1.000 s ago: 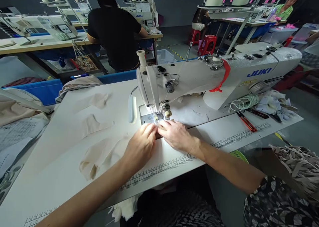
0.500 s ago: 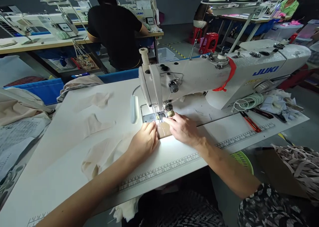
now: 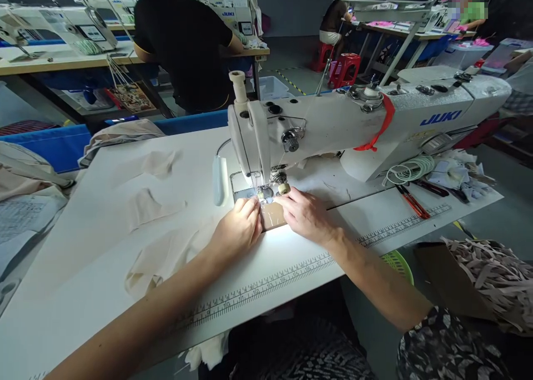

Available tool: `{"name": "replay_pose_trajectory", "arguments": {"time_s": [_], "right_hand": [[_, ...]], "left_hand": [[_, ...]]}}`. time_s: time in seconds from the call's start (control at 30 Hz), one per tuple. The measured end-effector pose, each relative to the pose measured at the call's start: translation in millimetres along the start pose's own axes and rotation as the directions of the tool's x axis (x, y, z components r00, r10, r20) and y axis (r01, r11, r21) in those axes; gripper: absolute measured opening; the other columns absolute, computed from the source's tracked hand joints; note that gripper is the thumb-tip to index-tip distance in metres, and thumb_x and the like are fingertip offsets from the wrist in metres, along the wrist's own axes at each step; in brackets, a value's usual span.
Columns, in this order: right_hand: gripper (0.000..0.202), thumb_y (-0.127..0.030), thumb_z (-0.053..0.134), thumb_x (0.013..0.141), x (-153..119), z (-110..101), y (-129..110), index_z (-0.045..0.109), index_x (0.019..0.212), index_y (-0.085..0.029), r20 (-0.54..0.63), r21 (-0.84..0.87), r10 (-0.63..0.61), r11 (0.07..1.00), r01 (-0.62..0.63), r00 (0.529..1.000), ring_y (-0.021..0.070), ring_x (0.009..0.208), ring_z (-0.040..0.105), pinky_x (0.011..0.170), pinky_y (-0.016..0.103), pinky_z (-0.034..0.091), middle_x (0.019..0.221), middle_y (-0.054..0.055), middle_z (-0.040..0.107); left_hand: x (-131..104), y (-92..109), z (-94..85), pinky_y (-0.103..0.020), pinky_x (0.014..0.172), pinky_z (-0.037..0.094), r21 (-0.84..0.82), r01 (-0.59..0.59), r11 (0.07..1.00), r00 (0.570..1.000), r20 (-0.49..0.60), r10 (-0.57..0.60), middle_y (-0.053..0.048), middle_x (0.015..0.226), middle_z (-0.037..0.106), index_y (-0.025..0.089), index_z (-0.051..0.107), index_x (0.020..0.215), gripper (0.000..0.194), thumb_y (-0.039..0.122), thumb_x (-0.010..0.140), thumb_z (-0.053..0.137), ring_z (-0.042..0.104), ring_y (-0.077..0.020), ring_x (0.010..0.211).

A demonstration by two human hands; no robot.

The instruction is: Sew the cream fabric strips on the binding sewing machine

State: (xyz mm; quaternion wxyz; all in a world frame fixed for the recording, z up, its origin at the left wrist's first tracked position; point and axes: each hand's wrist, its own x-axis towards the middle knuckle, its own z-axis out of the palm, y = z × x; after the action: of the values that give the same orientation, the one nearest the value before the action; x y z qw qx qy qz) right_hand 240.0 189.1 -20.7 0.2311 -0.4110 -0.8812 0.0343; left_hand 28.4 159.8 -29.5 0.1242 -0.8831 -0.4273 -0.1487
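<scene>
The white sewing machine (image 3: 316, 125) stands in front of me, its lamp lighting the needle area. Just left of the presser foot (image 3: 264, 194), my left hand (image 3: 236, 224) has its fingers bent and pressed together; whatever they hold is hidden. My right hand (image 3: 307, 214) is closed in a pinch on the other side of the foot, below the round tension knob (image 3: 283, 189). What lies between its fingertips is too small to make out. A tan, flat patch (image 3: 272, 215) with pale thread bits shows between the hands.
Several beige fabric pieces (image 3: 160, 258) lie on the left of the table. Red-handled snippers (image 3: 412, 202), a coil of pale cord (image 3: 411, 170) and scraps (image 3: 456, 169) sit at right. A box of fabric strips (image 3: 491, 280) stands below. A person in black (image 3: 185, 46) sits ahead.
The whole view has shifted slightly left. Both hands stay at the needle area; my left fingertips have drawn in a little closer together.
</scene>
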Motion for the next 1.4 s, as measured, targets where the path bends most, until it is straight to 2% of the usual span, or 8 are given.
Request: {"name": "replay_pose_trajectory", "arguments": {"time_s": [0.13, 0.37, 0.57, 0.77, 1.03, 1.23, 1.3, 1.4], "right_hand": [[0.023, -0.015, 0.047, 0.098, 7, -2, 2, 0.07, 0.101, -0.018, 0.009, 0.063, 0.104, 0.993, -0.104, 0.995, 0.0206, 0.081, 0.065, 0.067, 0.029, 0.044, 0.1, 0.009, 0.072], [0.025, -0.024, 0.053, 0.103, 34, -5, 11, 0.066, 0.082, -0.02, 0.071, 0.161, 0.215, 0.961, -0.224, 0.974, 0.0154, 0.068, 0.064, 0.062, 0.024, 0.039, 0.073, 0.0, 0.072], [0.029, -0.028, 0.052, 0.103, 25, -3, 6, 0.065, 0.079, -0.02, 0.049, 0.172, 0.254, 0.951, -0.258, 0.966, 0.0149, 0.065, 0.062, 0.06, 0.024, 0.036, 0.069, 0.0, 0.07], [0.029, -0.03, 0.053, 0.102, 26, 1, 4, 0.068, 0.08, -0.022, 0.024, 0.142, 0.266, 0.953, -0.267, 0.964, 0.0156, 0.062, 0.06, 0.058, 0.026, 0.033, 0.064, -0.001, 0.068], [0.034, -0.03, 0.051, 0.103, 24, 1, 12, 0.068, 0.075, -0.019, -0.016, 0.09, 0.215, 0.973, -0.212, 0.977, 0.0152, 0.057, 0.056, 0.056, 0.028, 0.03, 0.064, 0.001, 0.067], [0.02, -0.021, 0.053, 0.098, 11, -4, -28, 0.072, 0.1, -0.018, 0.053, 0.11, -0.081, 0.991, 0.074, 0.995, 0.0197, 0.085, 0.064, 0.072, 0.029, 0.045, 0.095, 0.006, 0.075], [0.026, -0.029, 0.063, 0.093, 7, -4, -53, 0.068, 0.116, -0.018, 0.084, 0.106, -0.248, 0.965, 0.239, 0.965, 0.0257, 0.113, 0.059, 0.093, 0.036, 0.047, 0.126, 0.01, 0.068], [0.068, -0.056, 0.067, 0.087, -3, 1, -85, 0.053, 0.137, -0.011, 0.129, 0.102, -0.433, 0.901, 0.422, 0.892, 0.0333, 0.142, 0.035, 0.117, 0.051, 0.028, 0.151, 0.018, 0.047]], "left_hand": [[-1, -1, -0.1, -0.045, 0.088, 0.057, -0.028, -0.006, 1.0, 1.0, -0.001, 0.006, -0.022, 0.117, 0.066, 0.003, 0.066, 0.116, 0.04, 0.019, 0.099, 0.034, 0.063, -0.0287, 0.1], [-1, -4, 3.2, -0.044, 0.086, 0.057, 0.066, -0.076, 0.995, 0.997, 0.002, 0.076, -0.024, 0.115, 0.066, 0.001, 0.067, 0.112, 0.044, 0.017, 0.099, 0.029, 0.062, -0.0302, 0.1], [-1, -6, 4.8, -0.042, 0.085, 0.058, 0.122, -0.113, 0.986, 0.991, -0.05, 0.12, -0.022, 0.113, 0.067, 0.002, 0.066, 0.111, 0.039, 0.018, 0.098, 0.033, 0.062, -0.0285, 0.098], [2, -9, 4.8, -0.043, 0.083, 0.058, 0.073, -0.06, 0.996, 0.994, -0.083, 0.066, -0.022, 0.115, 0.067, 0.001, 0.064, 0.115, 0.037, 0.018, 0.099, 0.035, 0.062, -0.0295, 0.097], [4, -12, 4.0, -0.044, 0.096, 0.054, -0.192, 0.127, 0.973, 0.991, 0.056, -0.118, -0.018, 0.125, 0.065, 0.008, 0.064, 0.118, 0.036, 0.022, 0.098, 0.038, 0.06, -0.0295, 0.113], [-5, -53, -15.2, -0.039, 0.078, 0.055, -0.161, 0.423, 0.892, 0.905, 0.116, -0.409, -0.014, 0.107, 0.067, 0.014, 0.062, 0.111, 0.029, 0.028, 0.094, 0.044, 0.064, -0.0275, 0.097], [-10, -65, -28.7, -0.038, 0.068, 0.051, -0.096, 0.539, 0.836, 0.835, 0.188, -0.517, -0.011, 0.09, 0.067, 0.017, 0.063, 0.099, 0.025, 0.037, 0.087, 0.054, 0.064, -0.0295, 0.087], [-21, -68, -48.0, -0.034, 0.064, 0.044, -0.063, 0.675, 0.736, 0.684, 0.428, -0.591, -0.003, 0.072, 0.064, 0.021, 0.061, 0.088, 0.03, 0.05, 0.084, 0.053, 0.062, -0.0256, 0.073]]}}
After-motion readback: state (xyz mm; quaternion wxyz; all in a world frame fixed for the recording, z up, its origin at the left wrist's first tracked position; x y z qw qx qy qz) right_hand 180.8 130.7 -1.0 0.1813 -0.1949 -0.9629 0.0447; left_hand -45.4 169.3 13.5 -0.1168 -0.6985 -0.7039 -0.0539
